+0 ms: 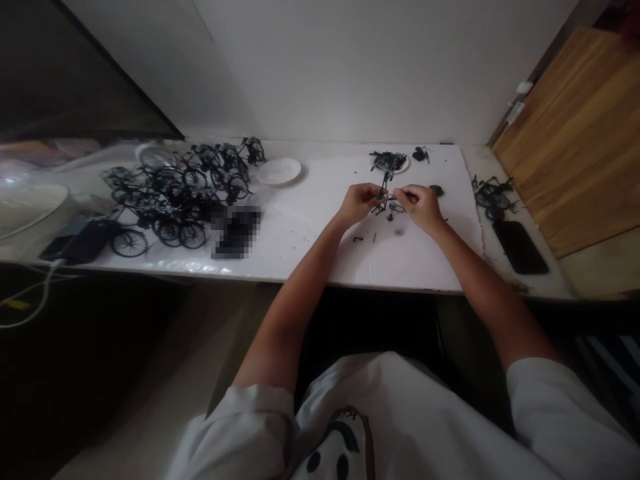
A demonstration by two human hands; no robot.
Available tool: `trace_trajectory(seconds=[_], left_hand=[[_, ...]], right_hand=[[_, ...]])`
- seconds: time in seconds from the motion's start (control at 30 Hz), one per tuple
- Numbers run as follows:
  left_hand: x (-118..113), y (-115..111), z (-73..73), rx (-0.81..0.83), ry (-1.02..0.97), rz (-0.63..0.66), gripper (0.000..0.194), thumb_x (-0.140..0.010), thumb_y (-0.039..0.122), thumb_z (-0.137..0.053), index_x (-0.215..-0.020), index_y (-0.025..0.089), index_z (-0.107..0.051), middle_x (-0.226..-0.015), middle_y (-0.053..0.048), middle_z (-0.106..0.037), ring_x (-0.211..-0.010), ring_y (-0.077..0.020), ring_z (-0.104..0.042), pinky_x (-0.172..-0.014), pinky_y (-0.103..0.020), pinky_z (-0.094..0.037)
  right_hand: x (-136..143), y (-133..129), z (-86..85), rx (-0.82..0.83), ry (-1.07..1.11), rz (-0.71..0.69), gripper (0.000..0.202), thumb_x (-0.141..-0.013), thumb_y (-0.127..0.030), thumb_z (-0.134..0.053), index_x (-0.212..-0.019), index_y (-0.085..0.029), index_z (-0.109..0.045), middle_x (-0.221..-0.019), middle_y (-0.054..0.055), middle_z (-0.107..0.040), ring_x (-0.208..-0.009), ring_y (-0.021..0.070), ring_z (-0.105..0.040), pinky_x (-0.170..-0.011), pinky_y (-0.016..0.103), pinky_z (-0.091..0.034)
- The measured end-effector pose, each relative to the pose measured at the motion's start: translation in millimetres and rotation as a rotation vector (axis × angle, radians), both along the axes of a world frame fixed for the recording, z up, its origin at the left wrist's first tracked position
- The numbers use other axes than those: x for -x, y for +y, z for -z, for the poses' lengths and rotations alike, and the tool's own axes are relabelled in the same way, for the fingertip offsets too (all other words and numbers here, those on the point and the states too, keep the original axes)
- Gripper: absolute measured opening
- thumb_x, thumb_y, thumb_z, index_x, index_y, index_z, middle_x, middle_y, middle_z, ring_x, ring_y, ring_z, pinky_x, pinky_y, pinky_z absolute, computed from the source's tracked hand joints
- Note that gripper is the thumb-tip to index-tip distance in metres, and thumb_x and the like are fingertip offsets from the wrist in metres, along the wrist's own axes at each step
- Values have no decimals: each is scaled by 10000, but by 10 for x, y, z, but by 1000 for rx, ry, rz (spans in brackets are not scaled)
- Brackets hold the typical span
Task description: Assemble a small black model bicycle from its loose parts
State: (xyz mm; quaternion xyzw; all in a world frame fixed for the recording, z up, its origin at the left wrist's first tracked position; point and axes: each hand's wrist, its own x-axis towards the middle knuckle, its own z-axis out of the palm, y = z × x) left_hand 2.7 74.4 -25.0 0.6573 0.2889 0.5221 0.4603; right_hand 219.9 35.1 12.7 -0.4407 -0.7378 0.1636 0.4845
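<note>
Over the right part of the white board, my left hand [361,203] is closed on a small dark model bicycle frame [384,190], its thin bars sticking out above and below the fingers. My right hand [420,205] is pinched close beside it, thumb and fingertips around a small dark piece too tiny to name. The fingertips of both hands nearly meet. Just below them lie loose small dark parts [359,239] and a small pale round part [399,233]. Behind the hands, a white dish [404,163] holds a heap of thin black parts.
Many black miniature bicycles [175,187] crowd the left of the table, near a white plate [281,171] and a dark box [83,237] with a white cable. On the right are more dark parts [495,193], a black phone [520,247] and a wooden panel [590,147]. A wall stands behind.
</note>
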Motion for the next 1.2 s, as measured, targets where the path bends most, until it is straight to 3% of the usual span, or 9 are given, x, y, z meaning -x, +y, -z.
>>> trace_trajectory(seconds=[0.37, 0.77, 1.07, 1.2], left_hand=[[-7, -24, -48, 12, 43, -46, 149, -841, 162, -825, -980, 108, -821, -911, -77, -788, -787, -132, -668, -799, -309, -572], [-28, -31, -7, 5, -3, -52, 279, -762, 327, -888, -940, 122, -820, -868, -72, -790, -773, -134, -678, -776, -296, -566], [-89, -59, 36, -11, 10, -80, 242, -769, 316, -868, -920, 131, -827, -887, -84, -808, -782, -158, -708, -788, -323, -589], [-84, -54, 42, -11, 15, -93, 232, -783, 284, -846, -953, 126, -839, -865, -81, -802, -769, -151, -705, -783, -315, -584]], right_hand=[[2, 4, -15, -9, -16, 20, 672, -937, -831, -618, -754, -194, -730, -595, -20, -432, -601, 148, -365, -621, 350, -318], [2, 7, -11, -1, -12, 5, 660, -940, -817, -632, -747, -194, -732, -592, -17, -465, -598, 146, -373, -625, 348, -321], [-13, -21, -16, 96, -20, -10, 802, -980, -914, -449, -697, -204, -691, -613, 32, -596, -616, 175, -503, -668, 361, -407], [-25, 15, 35, 92, 13, -35, 660, -982, -863, -513, -825, -233, -631, -775, 43, -664, -734, 195, -574, -714, 354, -445]])
